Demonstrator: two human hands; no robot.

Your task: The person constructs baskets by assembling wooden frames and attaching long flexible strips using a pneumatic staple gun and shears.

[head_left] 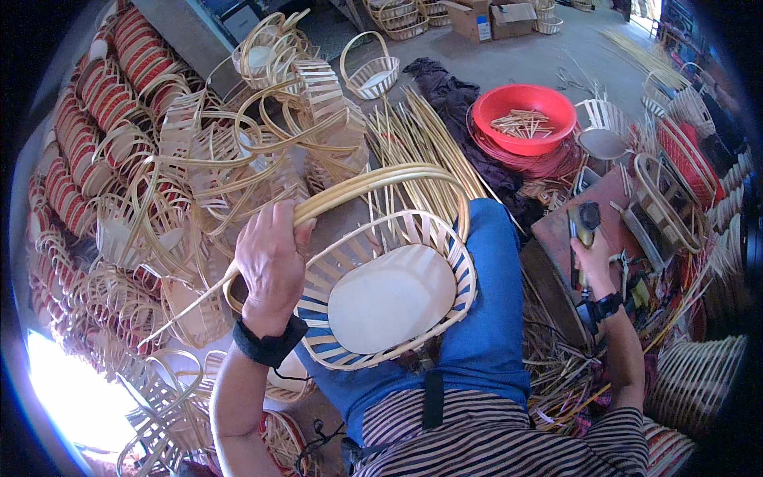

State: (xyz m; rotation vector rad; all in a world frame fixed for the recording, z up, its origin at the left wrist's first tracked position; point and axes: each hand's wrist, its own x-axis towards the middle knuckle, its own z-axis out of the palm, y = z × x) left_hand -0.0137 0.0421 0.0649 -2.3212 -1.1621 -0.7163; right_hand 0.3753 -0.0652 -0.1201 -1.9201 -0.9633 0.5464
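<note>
An oval basket [462, 270] of pale woven strips with a flat white base rests on my lap, its open top facing up. My left hand [273, 258] is closed round the bent cane handle [381, 176] at the basket's left side. A loose cane end sticks out past that hand toward the lower left. Off to the right, my right hand [592, 261] is closed on a short tool [586, 222] with a dark, blunt end, over a reddish-brown board [556, 230]. The tool's exact kind is hard to make out. Pliers-like handles [624, 274] lie beside my right wrist.
Unfinished handled baskets [238, 183] pile up on the left, with stacked red-banded baskets [91, 171] behind. Long cane rods [429, 143] lie ahead. A red basin [536, 99] with short sticks stands at the front right. More baskets [668, 199] crowd the right.
</note>
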